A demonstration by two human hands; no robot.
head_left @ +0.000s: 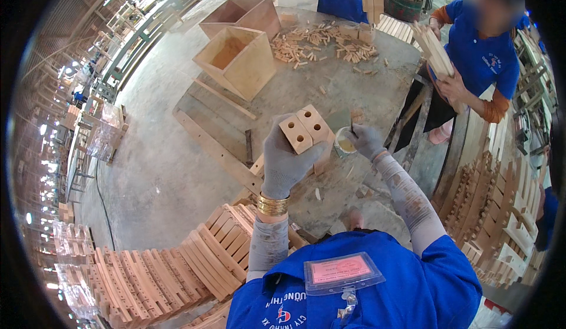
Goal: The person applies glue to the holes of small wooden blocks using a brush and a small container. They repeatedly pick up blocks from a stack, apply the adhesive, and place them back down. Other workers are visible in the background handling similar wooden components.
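Note:
My left hand (287,163), in a grey glove, is closed around two wooden blocks (307,130) held side by side. Their end faces point up, and each shows two round drilled holes. My right hand (367,141), also gloved, is closed beside a small round pot (344,145) with a pale yellowish content. A thin dark stick (352,120) juts up from its fingers; whether its lower end is a brush I cannot make out. The pot stands just right of the blocks.
Two open wooden boxes (264,70) stand beyond my hands, near scattered dowels (303,43). A hammer (249,146) lies to the left. Stacked drilled slats (141,279) fill the lower left. On the right a co-worker (480,64) holds wooden strips (435,52); another stands behind.

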